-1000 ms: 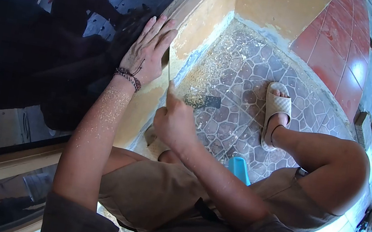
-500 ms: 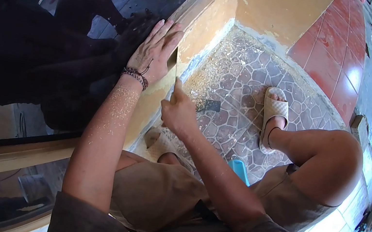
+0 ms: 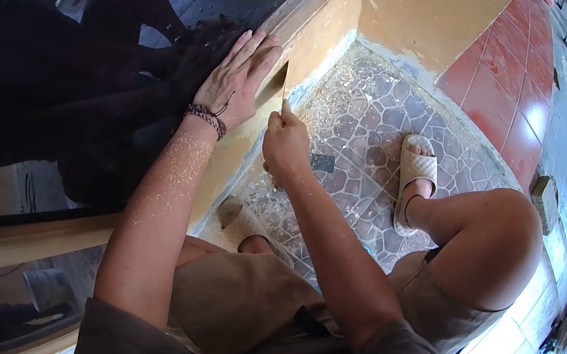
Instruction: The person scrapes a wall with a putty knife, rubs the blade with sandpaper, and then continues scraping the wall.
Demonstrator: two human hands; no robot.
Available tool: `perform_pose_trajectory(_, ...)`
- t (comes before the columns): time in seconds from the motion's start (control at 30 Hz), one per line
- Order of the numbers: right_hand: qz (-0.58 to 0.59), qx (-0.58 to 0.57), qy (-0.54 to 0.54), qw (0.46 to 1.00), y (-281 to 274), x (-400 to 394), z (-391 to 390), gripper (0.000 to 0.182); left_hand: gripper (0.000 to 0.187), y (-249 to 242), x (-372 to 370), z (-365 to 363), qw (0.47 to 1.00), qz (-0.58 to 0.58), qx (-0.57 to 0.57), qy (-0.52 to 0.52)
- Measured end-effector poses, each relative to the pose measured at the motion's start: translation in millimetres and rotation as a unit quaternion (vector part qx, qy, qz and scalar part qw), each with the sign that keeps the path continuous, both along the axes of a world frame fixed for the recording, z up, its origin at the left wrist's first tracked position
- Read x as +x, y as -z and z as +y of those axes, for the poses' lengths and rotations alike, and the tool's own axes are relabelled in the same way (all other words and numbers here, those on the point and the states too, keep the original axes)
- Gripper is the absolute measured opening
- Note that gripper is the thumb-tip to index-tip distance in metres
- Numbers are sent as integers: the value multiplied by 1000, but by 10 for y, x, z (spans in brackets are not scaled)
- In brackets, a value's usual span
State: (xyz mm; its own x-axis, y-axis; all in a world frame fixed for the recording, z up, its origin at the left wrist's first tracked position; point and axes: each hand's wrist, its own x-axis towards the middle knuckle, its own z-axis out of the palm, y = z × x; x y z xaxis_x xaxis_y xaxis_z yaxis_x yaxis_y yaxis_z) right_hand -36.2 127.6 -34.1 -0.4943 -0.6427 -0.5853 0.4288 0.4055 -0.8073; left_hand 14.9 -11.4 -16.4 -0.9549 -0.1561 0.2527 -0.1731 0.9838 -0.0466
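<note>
r hand (image 3: 288, 142) curled round thin tool (image 3: 285, 89), l hand (image 3: 234, 86) flat on wood frame (image 3: 311, 0)
tool juts up from fist, nr l hand; prob light, stiff, maybe sharp; best held at fist end, handle itself hidden.

The right hand (image 3: 287, 144) has moved forward, closer to the wall corner (image 3: 359, 21).

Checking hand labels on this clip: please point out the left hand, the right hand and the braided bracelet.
Left hand (image 3: 234, 88), head view: back of the hand.
Right hand (image 3: 286, 144), head view: back of the hand.
Braided bracelet (image 3: 205, 116), head view: middle of its band.
</note>
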Motion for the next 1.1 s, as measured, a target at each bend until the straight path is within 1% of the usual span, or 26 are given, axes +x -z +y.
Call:
perform_pose_trajectory(0.03,70,-20,-17,997,5,38,11,50,58,-9,-21,-25,1000,4,-3,9)
perform_pose_trajectory(0.1,207,-54,-63,975,37,295,164,49,59,2,0,-26,1000,10,-2,16)
perform_pose_trajectory(0.13,278,-99,-21,955,77,437,177,48,60,-1,-6,-33,1000,12,-1,16)
perform_pose_trajectory(0.23,178,-20,-51,983,163,230,14,48,60,-6,-1,-18,1000,15,3,15)
perform_pose_trajectory(0.27,70,-37,3,997,177,95,-31,47,60,-6,1,-6,1000,15,8,12)
perform_pose_trajectory(0.37,127,-37,-75,988,63,118,106,49,60,8,-2,-16,1000,12,8,11)
perform_pose_trajectory(0.43,193,-56,-51,978,123,242,94,49,59,-3,0,-23,1000,9,1,14)
perform_pose_trajectory(0.53,24,-22,-24,999,137,8,2,48,58,-26,-11,13,1000,2,0,-1)
perform_pose_trajectory(0.6,59,-33,-70,995,83,-11,99,48,57,-9,-13,2,1000,-1,-9,4)
perform_pose_trajectory(0.7,54,-33,-69,996,98,72,140,48,54,-11,-10,-5,1000,-8,-14,-2)
perform_pose_trajectory(0.77,39,-37,-42,998,144,-6,64,48,54,-15,-13,6,1000,-10,-20,-3)
perform_pose_trajectory(0.8,-32,-26,-32,999,-40,-70,110,48,54,-15,-14,13,1000,-14,-21,-5)
perform_pose_trajectory(0.87,34,-38,-74,996,75,-12,162,49,53,-23,-22,13,1000,-20,-22,-9)
perform_pose_trajectory(0.93,67,-38,-92,993,111,-5,149,49,53,-18,-32,8,1000,-16,-24,-3)
perform_pose_trajectory(0.97,66,-33,-91,993,123,1,114,49,53,-20,-19,6,1000,-15,-26,-2)
perform_pose_trajectory(1.1,-12,-43,-31,999,-13,-79,94,50,53,-18,-25,8,999,-16,-28,-3)
